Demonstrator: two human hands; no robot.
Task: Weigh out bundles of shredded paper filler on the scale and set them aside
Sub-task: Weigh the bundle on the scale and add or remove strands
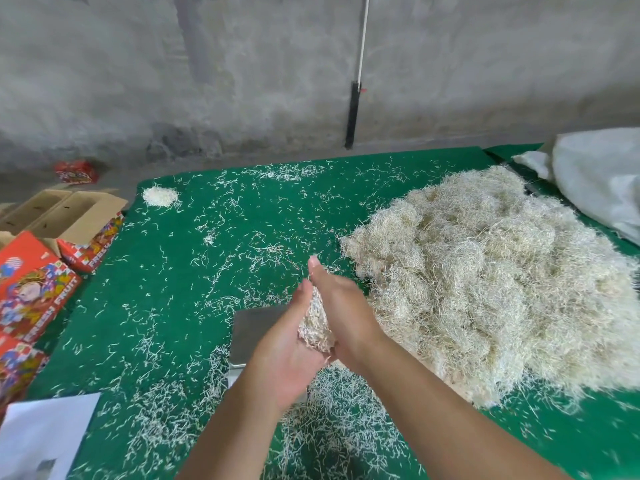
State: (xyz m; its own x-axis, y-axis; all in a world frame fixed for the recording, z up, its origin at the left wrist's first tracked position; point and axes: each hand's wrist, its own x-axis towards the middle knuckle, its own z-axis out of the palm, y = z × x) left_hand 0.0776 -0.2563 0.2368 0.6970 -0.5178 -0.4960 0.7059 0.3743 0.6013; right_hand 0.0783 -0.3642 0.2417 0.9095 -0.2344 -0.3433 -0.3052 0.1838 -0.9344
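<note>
Both hands are raised together over the scale [254,327], pressing a bundle [316,323] of shredded paper between them. The left hand [291,355] lies palm up beneath it with fingers fairly straight, cupping the bundle from the left; the right hand [337,303] stands on edge against the bundle's right side, fingers extended and pointing away. Neither grip curls round the paper; it is sandwiched between the two flat palms. The scale's grey metal pan is partly hidden behind the left hand and carries nothing that can be seen. The big pile [485,282] of filler lies on the right of the green worktop [207,271], just beside the hands. A small bundle [160,196] sits alone near the far left corner. Loose shreds are scattered all over the cloth. Printed fruit boxes [38,271] stand off the left edge, and a white sack [599,181] lies at far right
</note>
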